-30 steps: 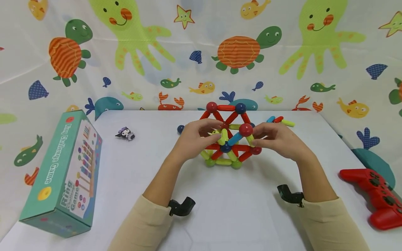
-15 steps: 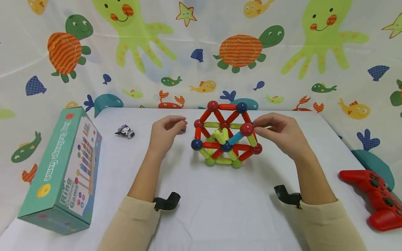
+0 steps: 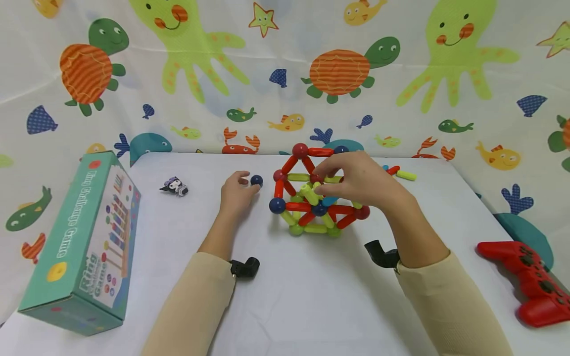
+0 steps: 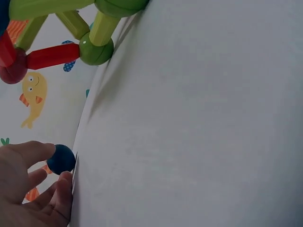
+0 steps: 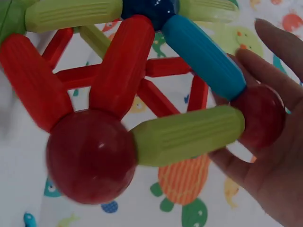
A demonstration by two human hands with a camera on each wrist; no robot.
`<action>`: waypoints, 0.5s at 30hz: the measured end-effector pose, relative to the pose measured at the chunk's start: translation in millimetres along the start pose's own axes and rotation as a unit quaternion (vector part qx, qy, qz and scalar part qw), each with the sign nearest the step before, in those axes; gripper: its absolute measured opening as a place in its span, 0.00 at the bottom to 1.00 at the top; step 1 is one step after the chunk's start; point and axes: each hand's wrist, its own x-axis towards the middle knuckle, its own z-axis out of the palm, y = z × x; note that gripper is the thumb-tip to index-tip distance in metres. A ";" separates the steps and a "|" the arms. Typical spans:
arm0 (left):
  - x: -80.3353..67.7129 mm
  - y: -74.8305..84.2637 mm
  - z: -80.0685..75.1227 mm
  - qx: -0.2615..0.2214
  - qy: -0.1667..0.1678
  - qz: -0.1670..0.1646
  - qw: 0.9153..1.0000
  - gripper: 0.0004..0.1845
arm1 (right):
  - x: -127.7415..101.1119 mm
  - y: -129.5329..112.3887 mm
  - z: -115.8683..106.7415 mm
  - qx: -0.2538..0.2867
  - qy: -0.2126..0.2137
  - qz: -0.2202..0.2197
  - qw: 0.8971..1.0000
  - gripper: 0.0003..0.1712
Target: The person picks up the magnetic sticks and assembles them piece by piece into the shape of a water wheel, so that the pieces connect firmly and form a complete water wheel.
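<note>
A frame of magnetic rods and balls (image 3: 307, 205), in red, yellow-green and blue, stands mid-table. My right hand (image 3: 356, 179) reaches over its right side, covering part of it, with fingertips close to the upright yellow-green rods (image 3: 309, 194). In the right wrist view, the fingers (image 5: 279, 85) are spread behind a red ball (image 5: 260, 116) joined to a blue rod (image 5: 206, 56) and a yellow-green rod (image 5: 189, 135). Left of the frame, my left hand (image 3: 236, 195) lies low with loosely bent fingers around a loose dark blue ball (image 3: 256, 180), fingertips right at its surface (image 4: 60, 160).
A green ring game box (image 3: 80, 247) stands at the left, with a small figurine (image 3: 174, 187) behind it. Several loose rods (image 3: 401, 173) lie at the back right. A red game controller (image 3: 527, 282) is at the right edge. A sea-animal cloth (image 3: 267, 89) hangs behind.
My left hand has left the frame and moved left to the loose blue ball. My right hand has shifted left from the frame's right side, now reaching over it.
</note>
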 end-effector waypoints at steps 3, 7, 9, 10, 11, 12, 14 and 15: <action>6.1 4.1 4.4 0.081 -0.004 0.027 0.996 0.34 | 10.3 -6.0 2.4 -0.024 -0.051 0.024 0.998 0.16; 9.3 11.1 10.7 0.159 -0.018 0.038 0.986 0.29 | 18.3 -9.0 5.8 -0.039 -0.080 0.036 0.995 0.16; 8.5 11.7 11.8 0.153 -0.015 0.036 0.987 0.24 | 20.5 -8.7 7.4 -0.034 -0.086 0.039 0.995 0.15; 7.6 11.3 11.4 0.134 -0.014 0.032 0.990 0.23 | 21.1 -8.7 7.8 -0.033 -0.088 0.040 0.995 0.14; 6.6 10.6 10.5 0.105 -0.013 0.026 0.994 0.22 | 21.5 -8.5 8.0 -0.031 -0.090 0.040 0.995 0.14; 4.9 10.5 8.7 0.068 -0.013 0.019 0.997 0.23 | 21.8 -8.1 8.4 -0.028 -0.091 0.040 0.995 0.13; 0.2 11.5 3.5 -0.018 -0.006 0.003 1.000 0.25 | 22.1 -7.4 8.7 -0.026 -0.091 0.038 0.995 0.13; -3.0 12.6 -0.2 -0.063 -0.003 -0.002 0.998 0.26 | 22.1 -7.7 8.6 -0.026 -0.091 0.037 0.995 0.13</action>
